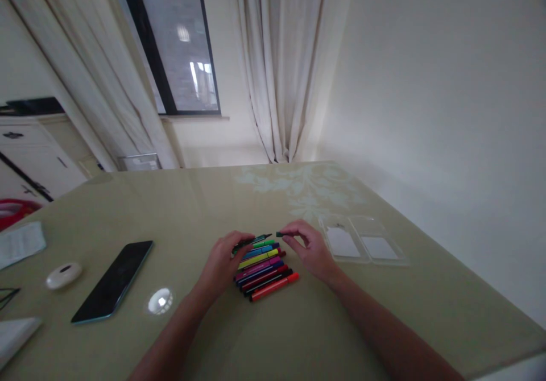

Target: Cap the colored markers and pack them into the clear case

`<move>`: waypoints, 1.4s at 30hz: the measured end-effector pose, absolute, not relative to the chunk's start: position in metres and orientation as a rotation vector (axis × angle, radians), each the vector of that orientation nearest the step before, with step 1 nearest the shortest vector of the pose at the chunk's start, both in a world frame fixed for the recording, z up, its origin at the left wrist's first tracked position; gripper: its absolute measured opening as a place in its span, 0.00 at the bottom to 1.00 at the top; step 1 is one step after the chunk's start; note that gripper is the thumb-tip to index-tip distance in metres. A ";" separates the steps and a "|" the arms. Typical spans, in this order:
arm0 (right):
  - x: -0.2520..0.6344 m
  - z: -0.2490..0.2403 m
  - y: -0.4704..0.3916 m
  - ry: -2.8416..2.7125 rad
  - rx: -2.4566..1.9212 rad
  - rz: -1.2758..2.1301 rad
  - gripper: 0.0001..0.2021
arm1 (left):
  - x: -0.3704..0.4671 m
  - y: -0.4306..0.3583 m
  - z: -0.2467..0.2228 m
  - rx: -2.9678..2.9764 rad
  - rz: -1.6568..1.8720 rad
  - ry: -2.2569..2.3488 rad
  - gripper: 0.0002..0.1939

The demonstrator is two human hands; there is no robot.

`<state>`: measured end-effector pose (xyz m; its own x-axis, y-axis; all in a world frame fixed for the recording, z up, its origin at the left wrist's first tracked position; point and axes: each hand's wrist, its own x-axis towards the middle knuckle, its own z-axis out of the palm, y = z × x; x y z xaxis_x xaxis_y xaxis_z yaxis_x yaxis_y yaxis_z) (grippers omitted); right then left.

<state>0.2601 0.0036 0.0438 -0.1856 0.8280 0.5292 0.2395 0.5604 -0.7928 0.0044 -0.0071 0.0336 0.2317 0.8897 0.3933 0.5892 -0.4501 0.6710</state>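
My left hand pinches a dark green marker, its bare tip pointing right. A short gap away, my right hand holds a dark marker cap between thumb and fingertips. Below and between the hands, several coloured markers lie side by side in a slanted row on the table. The nearest is a red marker; farther up the row come purple, a yellow marker, blue and a bright green one. The left fingers hide some of their left ends.
An open clear plastic case with white inserts lies right of my right hand. To the left are a black phone, a white oval object and a folded paper. A wall borders the table's right edge.
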 end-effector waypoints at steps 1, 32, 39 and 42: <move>0.260 0.044 0.003 -1.723 -0.889 0.679 0.06 | 0.005 -0.007 0.033 2.131 1.067 1.352 0.10; 0.265 0.037 0.007 -1.720 -0.859 0.766 0.06 | 0.023 -0.017 0.031 2.183 1.168 1.228 0.11; 0.263 0.038 0.005 -1.739 -0.822 0.753 0.05 | 0.022 -0.017 0.031 2.151 1.195 1.229 0.12; 0.262 0.039 0.005 -1.738 -0.827 0.790 0.05 | 0.022 -0.017 0.030 2.158 1.215 1.230 0.11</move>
